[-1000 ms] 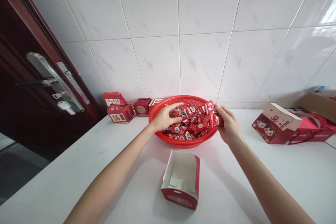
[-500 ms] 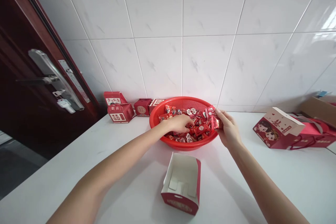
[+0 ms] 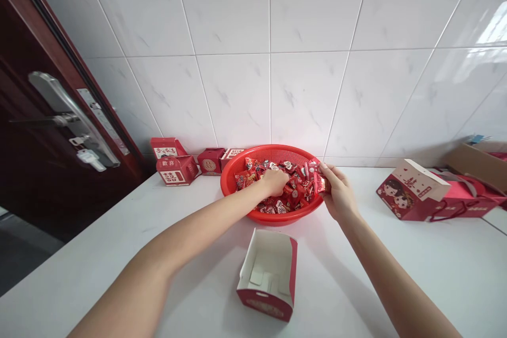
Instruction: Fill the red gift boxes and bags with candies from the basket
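Observation:
A red plastic basket [image 3: 227, 190] stands against the tiled wall, filled with wrapped candies [image 3: 279, 206] in red. Over the candies near the basket's middle is my left hand [image 3: 276, 182], its fingers curled downward; whatever they pinch is hidden. At the basket's right rim, my right hand [image 3: 337, 190] grips several red and pink wrapped candies [image 3: 316, 174] between thumb and fingers. In front of the basket sits an open gift box [image 3: 266, 303], dark red outside and white inside, with no candy visible in it.
Small red boxes [image 3: 177, 170] stand at the back left, with another red box [image 3: 212, 162] beside the basket. A larger red carton with a handle [image 3: 422, 198] and a brown cardboard box [image 3: 463, 159] are on the right. A dark red door [image 3: 47, 169] borders the counter's left side.
My left hand has curled its fingers tighter and risen slightly among the candies. My right hand keeps its candies at the rim. The whole view has shifted a little.

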`<state>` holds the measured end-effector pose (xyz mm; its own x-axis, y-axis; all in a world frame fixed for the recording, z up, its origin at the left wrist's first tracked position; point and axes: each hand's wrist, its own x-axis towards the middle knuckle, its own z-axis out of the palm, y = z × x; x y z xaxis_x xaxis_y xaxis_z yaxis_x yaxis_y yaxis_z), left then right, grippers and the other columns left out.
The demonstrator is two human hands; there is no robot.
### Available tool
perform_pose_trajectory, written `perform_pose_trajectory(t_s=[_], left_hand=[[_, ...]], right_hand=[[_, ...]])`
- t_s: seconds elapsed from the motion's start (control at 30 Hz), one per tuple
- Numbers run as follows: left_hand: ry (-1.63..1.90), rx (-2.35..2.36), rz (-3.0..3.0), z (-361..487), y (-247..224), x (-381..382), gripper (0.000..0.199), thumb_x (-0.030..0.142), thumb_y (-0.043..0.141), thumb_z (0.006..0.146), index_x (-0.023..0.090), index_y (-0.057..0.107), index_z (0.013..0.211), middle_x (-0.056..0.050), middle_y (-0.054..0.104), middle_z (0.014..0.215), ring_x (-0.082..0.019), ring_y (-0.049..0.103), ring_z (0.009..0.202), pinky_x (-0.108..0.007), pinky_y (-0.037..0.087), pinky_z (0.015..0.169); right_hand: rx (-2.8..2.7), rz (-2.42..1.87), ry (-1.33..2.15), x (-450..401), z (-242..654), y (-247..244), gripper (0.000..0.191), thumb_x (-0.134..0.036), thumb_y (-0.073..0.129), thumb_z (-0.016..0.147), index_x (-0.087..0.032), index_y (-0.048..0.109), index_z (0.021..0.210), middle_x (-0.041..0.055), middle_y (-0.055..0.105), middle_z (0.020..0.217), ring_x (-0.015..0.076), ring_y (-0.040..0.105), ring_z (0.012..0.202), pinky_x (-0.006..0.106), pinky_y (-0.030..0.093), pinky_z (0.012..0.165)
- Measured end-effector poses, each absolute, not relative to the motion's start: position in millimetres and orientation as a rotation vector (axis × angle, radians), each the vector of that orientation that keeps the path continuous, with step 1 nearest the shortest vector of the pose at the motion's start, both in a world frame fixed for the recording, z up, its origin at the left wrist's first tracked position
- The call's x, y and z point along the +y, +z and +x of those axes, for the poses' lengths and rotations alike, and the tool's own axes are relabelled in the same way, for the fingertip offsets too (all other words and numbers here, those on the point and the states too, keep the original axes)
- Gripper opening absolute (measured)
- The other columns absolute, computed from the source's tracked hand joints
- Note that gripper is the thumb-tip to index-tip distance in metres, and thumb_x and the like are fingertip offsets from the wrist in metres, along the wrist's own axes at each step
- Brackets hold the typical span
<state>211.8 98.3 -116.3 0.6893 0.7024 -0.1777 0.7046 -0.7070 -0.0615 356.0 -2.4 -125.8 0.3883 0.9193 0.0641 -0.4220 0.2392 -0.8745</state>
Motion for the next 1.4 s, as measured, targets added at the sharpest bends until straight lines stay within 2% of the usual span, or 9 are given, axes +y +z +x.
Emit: perform_pose_trajectory(t_s=[0.27,0.43,0.57,0.8,0.97,1.07,1.2,1.3,1.4], left_hand=[[-0.333,1.167,2.813,202.4,-116.8,109.5,0.046,0.036,0.085,0.066,0.028,0.071,0.109,-0.008,0.072,0.121,-0.034,0.066,0.114,-0.038,0.052,0.092],[-0.332,1.157,2.809,207.5,-120.8,108.0,0.052,0.034,0.087,0.064,0.024,0.069,0.112,-0.013,0.072,0.122,-0.039,0.064,0.116,-0.044,0.05,0.095],[-0.316,1.137,2.785,209.9,-121.9,108.3,0.053,0.034,0.084,0.067,0.026,0.068,0.117,-0.011,0.07,0.126,-0.036,0.064,0.117,-0.04,0.051,0.093],[-0.34,1.051,2.728,208.4,-121.1,109.8,0.023,0.034,0.077,0.075,0.023,0.074,0.096,-0.008,0.076,0.108,-0.031,0.068,0.106,-0.033,0.05,0.085],[-0.31,0.988,2.615,196.9,-103.3,111.5,0.039,0.038,0.062,0.089,0.025,0.067,0.125,-0.006,0.073,0.122,-0.023,0.068,0.107,-0.026,0.048,0.082],[-0.322,0.989,2.547,180.8,-93.0,110.8,0.049,0.039,0.061,0.088,0.022,0.062,0.135,-0.006,0.075,0.113,-0.021,0.07,0.095,-0.024,0.049,0.075],[-0.408,0.993,2.429,165.7,-95.3,101.4,0.042,0.038,0.08,0.065,0.022,0.077,0.104,-0.001,0.074,0.08,-0.02,0.066,0.071,-0.025,0.045,0.06],[-0.397,0.968,2.362,165.8,-104.0,93.6,0.022,0.036,0.08,0.063,0.019,0.075,0.076,0.001,0.064,0.06,-0.017,0.056,0.056,-0.027,0.038,0.052],[-0.241,0.945,2.355,167.8,-109.1,94.8,0.019,0.033,0.076,0.066,0.019,0.065,0.062,0.003,0.055,0.055,-0.014,0.049,0.054,-0.027,0.033,0.052]], right_hand=[[-0.727,-0.901,0.989,-0.8,355.9,-128.8,0.046,-0.056,0.089,0.059,-0.021,0.065,0.076,-0.0026,0.065,0.066,0.0128,0.054,0.053,0.027,0.043,0.049],[-0.695,-0.894,1.006,-1.2,355.5,-128.2,0.044,-0.053,0.091,0.057,-0.021,0.067,0.075,-0.0021,0.067,0.067,0.0123,0.054,0.053,0.026,0.044,0.049],[-0.678,-0.883,1.022,-2.0,355.0,-127.2,0.045,-0.052,0.093,0.056,-0.02,0.067,0.075,-0.0023,0.066,0.067,0.0111,0.053,0.053,0.024,0.042,0.047],[-0.633,-0.871,1.045,-2.9,352.7,-123.7,0.051,-0.052,0.096,0.047,-0.019,0.067,0.073,-0.0036,0.064,0.063,0.009,0.05,0.051,0.022,0.04,0.046],[-0.653,-0.872,1.044,-3.3,352.8,-124.0,0.05,-0.053,0.095,0.05,-0.019,0.067,0.074,-0.004,0.064,0.063,0.0088,0.051,0.05,0.022,0.04,0.045],[-0.649,-0.874,1.045,-3.6,351.5,-123.2,0.051,-0.053,0.095,0.049,-0.019,0.067,0.075,-0.0029,0.067,0.066,0.0103,0.055,0.052,0.022,0.043,0.047],[-0.652,-0.866,1.038,-4.3,348.9,-122.0,0.05,-0.052,0.096,0.049,-0.02,0.069,0.077,-0.0012,0.071,0.069,0.0127,0.059,0.054,0.024,0.047,0.049],[-0.664,-0.872,1.029,-4.8,348.6,-122.8,0.049,-0.053,0.095,0.051,-0.02,0.069,0.077,-0.0013,0.071,0.068,0.0128,0.06,0.054,0.024,0.048,0.05],[-0.663,-0.868,1.032,-5.0,349.5,-124.1,0.049,-0.053,0.095,0.051,-0.02,0.069,0.076,-0.0021,0.07,0.067,0.0111,0.058,0.054,0.022,0.047,0.049]])
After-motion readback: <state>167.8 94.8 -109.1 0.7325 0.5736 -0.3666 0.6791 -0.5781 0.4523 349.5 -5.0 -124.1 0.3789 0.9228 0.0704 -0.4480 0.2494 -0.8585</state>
